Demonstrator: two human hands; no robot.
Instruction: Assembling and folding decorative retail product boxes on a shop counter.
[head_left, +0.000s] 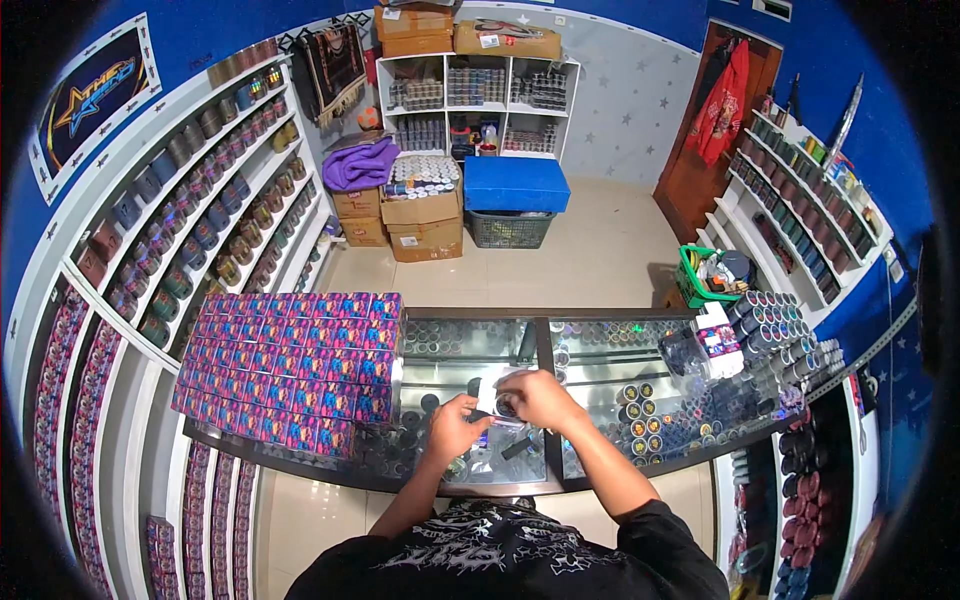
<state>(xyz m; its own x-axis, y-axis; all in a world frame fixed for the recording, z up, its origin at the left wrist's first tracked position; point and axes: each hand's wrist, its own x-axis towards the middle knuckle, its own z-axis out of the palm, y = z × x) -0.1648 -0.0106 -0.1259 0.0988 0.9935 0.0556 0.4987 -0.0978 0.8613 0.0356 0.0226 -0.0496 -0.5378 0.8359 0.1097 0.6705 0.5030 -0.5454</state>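
Both hands met at lower centre: left hand [458, 424] steadied, right hand [540, 398] closed its fingers on a small dark jar [507, 406]; keeping it low over the glass tabletop [600, 365] seemed wise.

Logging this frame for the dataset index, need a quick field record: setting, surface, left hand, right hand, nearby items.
setting: small shop, shelves of round tins on both side walls
surface: glass display counter
left hand: over the counter, fingers by a small dark round tin; grip unclear
right hand: curled over the same tin, on a white sheet
left of hands: stack of colourful boxes
right of hands: stacked tins
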